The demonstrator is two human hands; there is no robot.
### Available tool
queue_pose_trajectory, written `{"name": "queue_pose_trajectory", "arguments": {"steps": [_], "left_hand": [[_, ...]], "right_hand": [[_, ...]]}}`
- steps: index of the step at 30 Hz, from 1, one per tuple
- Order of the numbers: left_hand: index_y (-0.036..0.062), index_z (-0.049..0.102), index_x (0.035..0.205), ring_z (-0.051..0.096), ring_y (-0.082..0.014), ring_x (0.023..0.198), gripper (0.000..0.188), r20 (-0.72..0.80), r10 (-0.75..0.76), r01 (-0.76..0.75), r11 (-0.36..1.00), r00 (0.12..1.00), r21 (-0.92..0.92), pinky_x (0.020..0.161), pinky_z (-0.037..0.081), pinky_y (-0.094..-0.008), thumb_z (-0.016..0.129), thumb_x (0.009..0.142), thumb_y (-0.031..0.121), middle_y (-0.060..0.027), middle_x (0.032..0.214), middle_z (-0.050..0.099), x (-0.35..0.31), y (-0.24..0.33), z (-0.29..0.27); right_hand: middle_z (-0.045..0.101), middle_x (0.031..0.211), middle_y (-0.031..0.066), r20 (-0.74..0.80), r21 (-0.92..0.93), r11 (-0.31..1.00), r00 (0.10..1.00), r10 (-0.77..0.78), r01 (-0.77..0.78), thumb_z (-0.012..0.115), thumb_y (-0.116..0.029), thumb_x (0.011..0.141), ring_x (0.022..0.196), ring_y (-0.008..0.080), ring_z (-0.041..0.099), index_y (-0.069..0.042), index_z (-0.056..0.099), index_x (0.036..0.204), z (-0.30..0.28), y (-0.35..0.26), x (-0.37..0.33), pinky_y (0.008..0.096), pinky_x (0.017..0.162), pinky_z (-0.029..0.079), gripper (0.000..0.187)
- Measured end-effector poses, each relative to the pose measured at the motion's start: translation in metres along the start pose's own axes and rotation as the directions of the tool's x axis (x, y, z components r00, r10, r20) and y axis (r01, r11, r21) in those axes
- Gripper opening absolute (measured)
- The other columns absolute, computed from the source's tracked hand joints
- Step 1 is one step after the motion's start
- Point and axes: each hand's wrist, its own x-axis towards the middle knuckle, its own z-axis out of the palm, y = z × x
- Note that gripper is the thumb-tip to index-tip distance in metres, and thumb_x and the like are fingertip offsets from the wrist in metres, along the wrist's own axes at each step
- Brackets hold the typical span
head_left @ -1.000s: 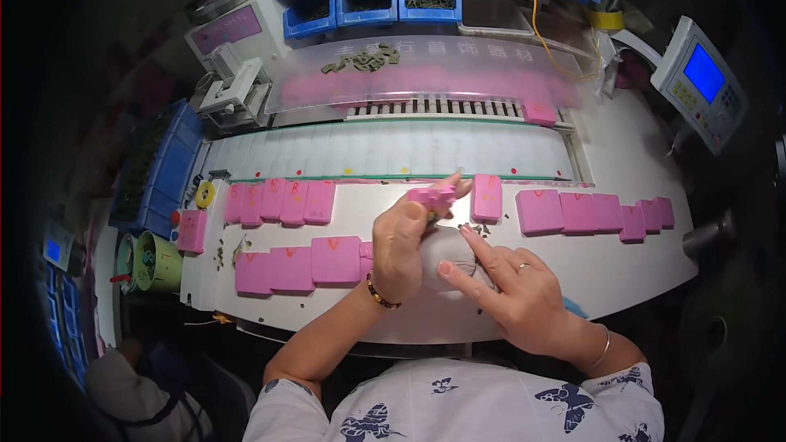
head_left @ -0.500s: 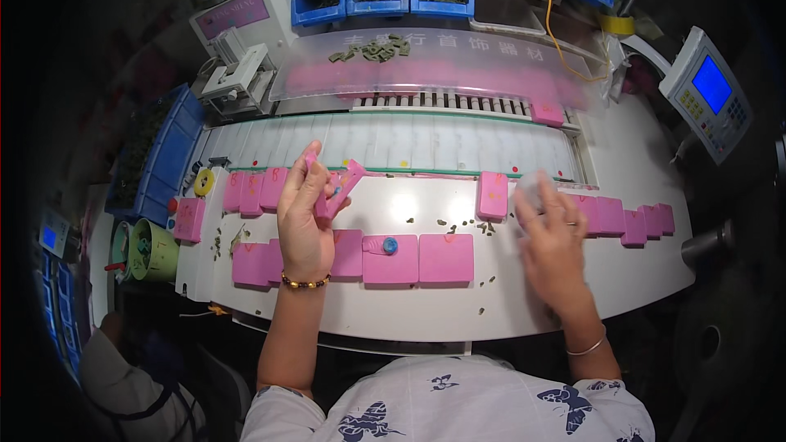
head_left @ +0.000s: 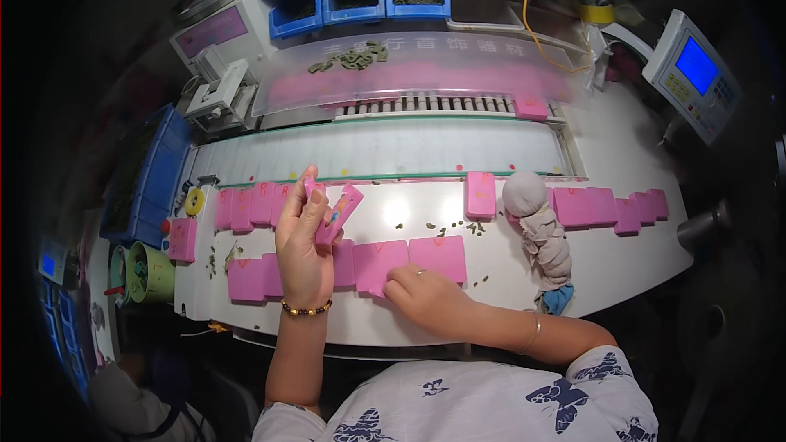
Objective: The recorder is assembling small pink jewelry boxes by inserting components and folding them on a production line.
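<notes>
- The left hand (head_left: 307, 250) is raised above the worktop (head_left: 393, 319), partly closed, thumb bent, with hold of a pink split piece (head_left: 342, 211) whose 2 arms spread apart in a V. Small blue and yellow marks show on its inner face.
- The right hand (head_left: 426, 301) is low over the front row, fingers curled together at the near edge of a pink block (head_left: 381, 260). I cannot tell whether the fingertips grip anything, since the knuckles cover them.
- Another pink block (head_left: 439, 255) lies just right of that block, behind the right hand.
- More of the front row runs left, passing partly behind the left hand.
- A grey-white cloth bundle (head_left: 545, 241) lies right of the hands, with a round head at its far end and a blue tip at its near end.
- 1 upright-set pink block (head_left: 481, 195) sits alone left of the round head; dark green scraps (head_left: 475, 229) are scattered near it.
- Beyond the bundle, a row of pink blocks (head_left: 602, 206) runs right.
- Behind the worktop's middle stretches a long pale panel (head_left: 385, 150) with a green edge.
- At right stands a control box (head_left: 696, 69) with a blue screen.
</notes>
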Motion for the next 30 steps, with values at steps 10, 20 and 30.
{"name": "queue_pose_trajectory", "arguments": {"steps": [10,20,30], "left_hand": [[-0.0021,0.037,0.142,0.048,-0.0014,0.072,0.054,0.079,-0.148,0.143,0.988,0.986,0.06,0.055,0.041,-0.0189,0.056,0.098,0.024,0.0054,0.083,0.049,-0.004,-0.018,0.019],[-0.0048,0.029,0.145,0.052,-0.0058,0.082,0.064,0.225,-0.25,0.269,0.962,0.942,-0.054,0.069,0.046,-0.0219,0.06,0.092,0.012,-0.0007,0.102,0.053,-0.014,-0.021,0.033],[-0.0071,0.028,0.144,0.055,-0.0169,0.114,0.081,0.355,-0.123,0.093,0.99,0.927,0.102,0.094,0.054,-0.0315,0.072,0.076,-0.01,-0.0139,0.129,0.049,-0.022,-0.032,0.053]], "right_hand": [[0.057,0.083,0.009,-0.362,0.045,0.884,0.817,0.448,-0.465,0.067,-0.005,0.08,0.073,0.0256,0.054,-0.001,0.064,0.082,-0.135,0.09,-0.027,0.0356,0.069,0.044,0.006],[0.067,0.087,0.0047,-0.146,0.822,0.453,0.641,0.753,-0.345,0.064,-0.011,0.091,0.075,0.0086,0.058,-0.001,0.061,0.09,-0.141,0.118,-0.039,0.0221,0.069,0.045,0.011],[0.067,0.082,0.0013,-0.192,0.676,0.571,0.638,0.746,-0.465,0.067,-0.005,0.087,0.069,0.0052,0.055,-0.001,0.064,0.089,-0.115,0.105,-0.053,0.0216,0.059,0.04,0.006]]}}
